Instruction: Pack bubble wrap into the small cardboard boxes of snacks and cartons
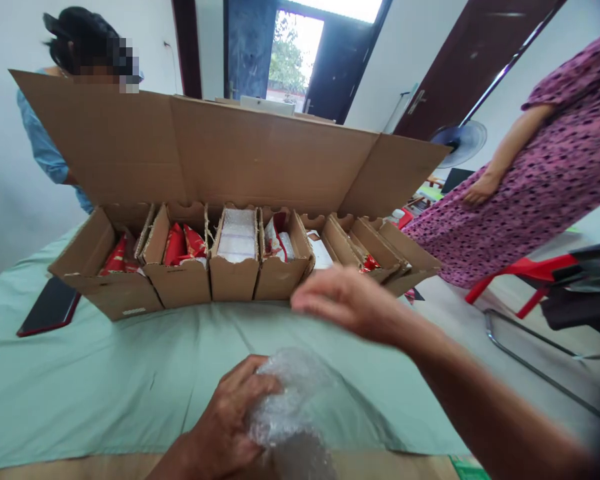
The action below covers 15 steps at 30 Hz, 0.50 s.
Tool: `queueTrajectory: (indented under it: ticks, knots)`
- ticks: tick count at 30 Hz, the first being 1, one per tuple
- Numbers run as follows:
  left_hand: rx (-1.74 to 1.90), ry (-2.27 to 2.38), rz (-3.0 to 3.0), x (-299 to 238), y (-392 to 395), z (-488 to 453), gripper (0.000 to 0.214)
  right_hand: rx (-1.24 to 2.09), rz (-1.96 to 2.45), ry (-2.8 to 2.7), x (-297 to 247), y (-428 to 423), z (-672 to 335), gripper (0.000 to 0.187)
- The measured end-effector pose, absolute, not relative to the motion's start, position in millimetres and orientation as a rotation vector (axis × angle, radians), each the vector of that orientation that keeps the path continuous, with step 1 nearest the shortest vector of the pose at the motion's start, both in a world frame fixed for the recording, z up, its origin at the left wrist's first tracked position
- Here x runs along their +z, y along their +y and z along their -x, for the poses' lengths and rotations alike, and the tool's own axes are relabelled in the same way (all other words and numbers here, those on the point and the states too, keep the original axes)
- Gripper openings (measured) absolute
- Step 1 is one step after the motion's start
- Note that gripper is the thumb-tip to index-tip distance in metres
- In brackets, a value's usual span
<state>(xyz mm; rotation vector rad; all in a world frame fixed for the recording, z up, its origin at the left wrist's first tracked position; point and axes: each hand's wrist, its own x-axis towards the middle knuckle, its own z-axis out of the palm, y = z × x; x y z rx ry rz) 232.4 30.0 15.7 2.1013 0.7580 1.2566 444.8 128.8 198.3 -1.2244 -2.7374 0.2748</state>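
My left hand [227, 420] is closed round a wad of clear bubble wrap [293, 407] near the front edge of the green-covered table [105, 380]. My right hand [347, 300] hovers above the cloth, blurred, fingers held together and pointing left, nothing visibly in it. It is just in front of a long open cardboard box [180, 283] divided into several compartments. The compartments hold red wrapped packets [183, 243] and white bubble-wrapped items [237, 237].
A dark phone [50, 307] lies on the cloth left of the box. A person in blue stands behind the box's raised lid [205, 153]. Another person in a purple patterned dress [530, 180] stands at right, near a red chair [525, 270] and a fan.
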Motion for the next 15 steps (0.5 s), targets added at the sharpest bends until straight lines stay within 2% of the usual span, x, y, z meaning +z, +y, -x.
queueTrajectory:
  ticks: [3,5,7,10,15]
  knots:
    - [1.251,0.901,-2.012,-9.2,26.3,-226.4,0.088,-0.421,1.702,-2.767,200.4,217.5,-436.0,0.029]
    - [1.196,1.011,-1.966,-21.7,24.4,-221.8,0.108,-0.508,1.766,-2.809,189.7,268.6,-424.1,0.030]
    - [1.186,1.059,-1.934,-26.5,25.5,-217.2,0.102,-0.508,1.781,-2.858,173.0,302.8,-411.7,0.028]
    - [1.185,1.060,-1.910,-19.9,31.5,-210.7,0.069,-0.516,1.811,-2.874,155.5,323.6,-404.8,0.025]
    - [1.159,1.121,-1.862,-1.2,38.7,-201.9,0.048,-0.682,1.802,-2.705,189.4,296.0,-428.9,0.033]
